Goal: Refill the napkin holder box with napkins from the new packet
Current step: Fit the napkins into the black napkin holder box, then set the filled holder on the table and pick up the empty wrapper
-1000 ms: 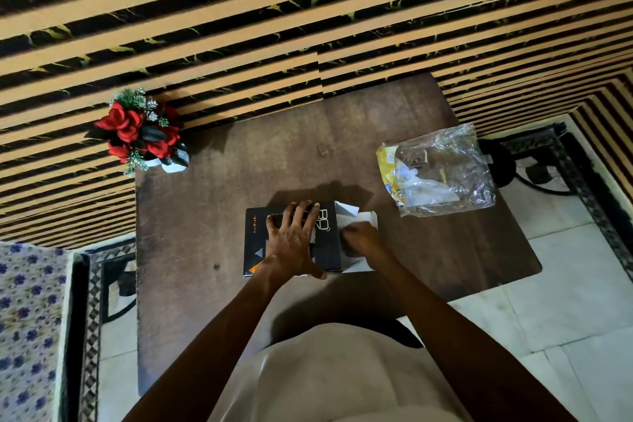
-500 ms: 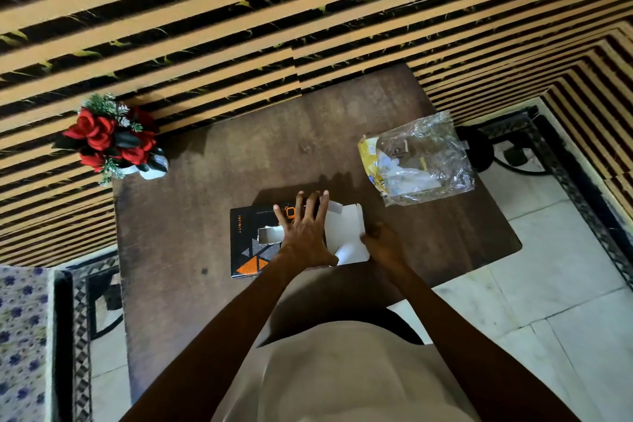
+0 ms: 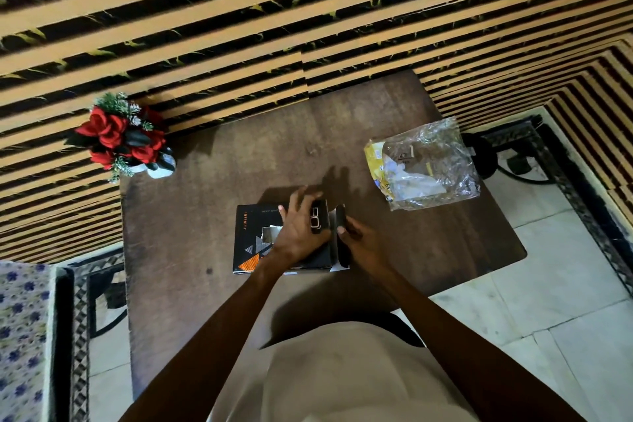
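A black napkin holder box (image 3: 251,240) with an orange triangle print lies flat on the brown table (image 3: 191,301), its top slot showing a pale opening. My left hand (image 3: 301,231) rests spread on the box's right half, pressing it down. My right hand (image 3: 359,240) pinches the dark end flap (image 3: 340,221) at the box's right end, which stands nearly upright, white on its inner side. A crumpled clear plastic packet (image 3: 428,164) with a yellow edge lies on the table's far right, apart from both hands. No loose napkins show outside the box.
A small pot of red artificial roses (image 3: 120,137) stands at the table's far left corner. A striped wall runs close behind the table. Tiled floor lies right of the table, and a floral fabric seat (image 3: 20,336) sits at lower left.
The white end flap that lay folded outward half a second ago now stands raised against the box end under my right fingers. My left hand stays pressed on the box top.
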{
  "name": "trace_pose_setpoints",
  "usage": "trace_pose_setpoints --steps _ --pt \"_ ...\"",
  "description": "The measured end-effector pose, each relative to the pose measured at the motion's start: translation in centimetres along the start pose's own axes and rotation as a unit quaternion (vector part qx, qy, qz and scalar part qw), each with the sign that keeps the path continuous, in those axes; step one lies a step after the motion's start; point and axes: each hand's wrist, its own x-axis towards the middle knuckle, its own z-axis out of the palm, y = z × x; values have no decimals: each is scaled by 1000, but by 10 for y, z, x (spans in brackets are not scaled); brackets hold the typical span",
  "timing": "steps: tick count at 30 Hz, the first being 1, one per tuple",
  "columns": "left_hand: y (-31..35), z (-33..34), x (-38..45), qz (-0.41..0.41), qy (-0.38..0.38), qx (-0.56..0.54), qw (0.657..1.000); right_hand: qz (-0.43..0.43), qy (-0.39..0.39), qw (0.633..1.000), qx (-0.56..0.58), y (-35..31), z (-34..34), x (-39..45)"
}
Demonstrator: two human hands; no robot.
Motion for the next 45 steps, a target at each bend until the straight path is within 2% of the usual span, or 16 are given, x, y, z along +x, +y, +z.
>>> trace_pose_setpoints --steps 2,4,7,8,9,11,12,14,16,20,24,28,32,36,40,45 --pt "-9 -12 -9 -1 40 -37 998 -11 8 999 -36 -8 16 0" --pt "-25 -21 -20 -7 101 10 995 -1 38 993 -111 -14 27 3" --pt "-56 -27 -33 -134 166 84 973 24 74 988 -136 -22 34 3" --pt "-65 -28 -37 -178 178 44 967 35 81 989 -116 -24 36 2" --pt "-72 -29 -42 -201 190 -60 959 41 80 991 -95 -26 41 2" --pt "-72 -31 -49 -213 189 -308 908 46 76 993 -73 -34 47 1" --pt "-69 -34 -50 -224 181 -382 878 49 67 994 -71 -39 49 2" --pt "-60 -41 -46 -249 178 -416 856 62 28 996 -53 -45 50 12" --pt "-54 -45 -39 -247 184 -409 859 60 -7 996 -70 -48 45 28" --pt "-59 -49 -21 -216 189 -388 876 90 -3 992 -83 -57 40 54" --pt "-64 -49 -7 -226 188 -426 856 125 6 992 -18 -72 47 60" --pt "-66 -63 18 -238 190 -437 846 132 -23 991 -26 -84 52 88" --pt "-63 -96 63 -238 177 -441 847 123 -47 989 -60 -116 51 135" --pt "-53 -134 109 -184 170 -439 863 155 -62 983 -75 -157 48 186" --pt "-53 -167 153 -171 166 -447 862 124 -50 987 -87 -188 57 227" --pt "-53 -189 172 -237 137 -472 838 133 -43 985 -100 -199 64 258"
